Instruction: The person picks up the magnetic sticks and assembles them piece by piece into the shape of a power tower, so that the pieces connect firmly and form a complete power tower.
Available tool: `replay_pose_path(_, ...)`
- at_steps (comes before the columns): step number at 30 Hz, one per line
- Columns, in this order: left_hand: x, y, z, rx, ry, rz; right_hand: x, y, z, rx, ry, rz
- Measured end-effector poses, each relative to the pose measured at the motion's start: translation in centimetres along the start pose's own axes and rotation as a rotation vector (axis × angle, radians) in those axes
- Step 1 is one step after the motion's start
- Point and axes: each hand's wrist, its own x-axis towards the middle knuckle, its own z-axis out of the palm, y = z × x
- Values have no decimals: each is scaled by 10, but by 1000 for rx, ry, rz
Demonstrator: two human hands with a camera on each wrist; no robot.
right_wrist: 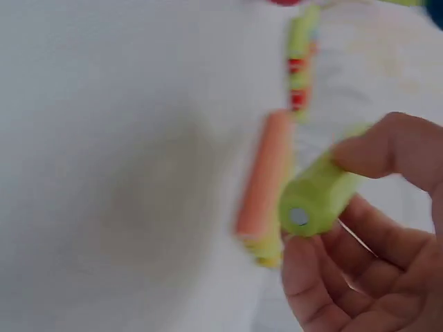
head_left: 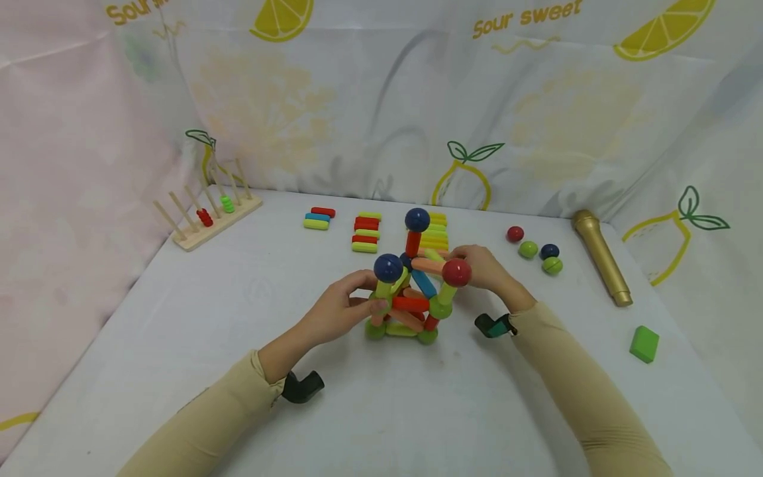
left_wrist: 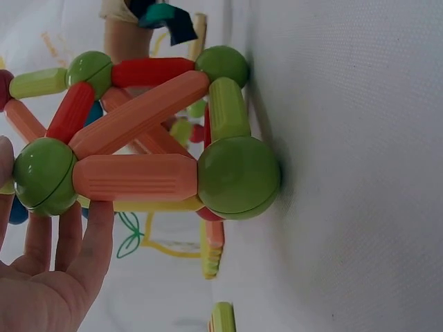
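Note:
A framework of coloured magnetic sticks and balls [head_left: 410, 304] stands on the white table, with blue and red balls on top. My left hand [head_left: 342, 308] grips its left side, thumb in front and fingers behind. In the left wrist view that hand's fingers [left_wrist: 91, 238] curl about a green ball [left_wrist: 44, 176] that joins salmon and red sticks. Behind the framework, my right hand [head_left: 481, 266] pinches a lime-green magnetic stick [right_wrist: 322, 194] between thumb and fingers. The stick's round metal end shows in the right wrist view, over a salmon stick [right_wrist: 266, 176] lying on the table.
Rows of loose sticks [head_left: 365, 232] lie at the back. Several loose balls [head_left: 528, 250] and a gold microphone [head_left: 602, 258] lie at the right, beyond a green block [head_left: 644, 344]. A wooden peg rack [head_left: 217, 225] stands at the back left, near the patterned cloth.

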Motion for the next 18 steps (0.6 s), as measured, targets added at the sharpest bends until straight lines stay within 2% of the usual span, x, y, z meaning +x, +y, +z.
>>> replay_pose_path(3, 0, -1, 0, -5, -2, 14, -18, -7, -22, 159, 164, -14)
replay_pose_path(5, 0, -1, 0, -7, 2, 15, -33, -19, -38, 247, 272, -78)
replay_pose_path(8, -1, 0, -1, -12, 8, 11, -56, -43, -57, 354, 381, -220)
replay_pose_path(10, -1, 0, -2, -10, 10, 7, -70, -61, -64, 389, 412, -320)
replay_pose_path(13, -1, 1, -2, -2, 7, 14, -86, -87, -66, 404, 409, -461)
replay_pose_path(16, -1, 1, -2, 8, 7, 19, -92, -107, -62, 349, 368, -574)
replay_pose_path(18, -1, 0, -2, 15, 6, 20, -93, -115, -57, 284, 325, -616)
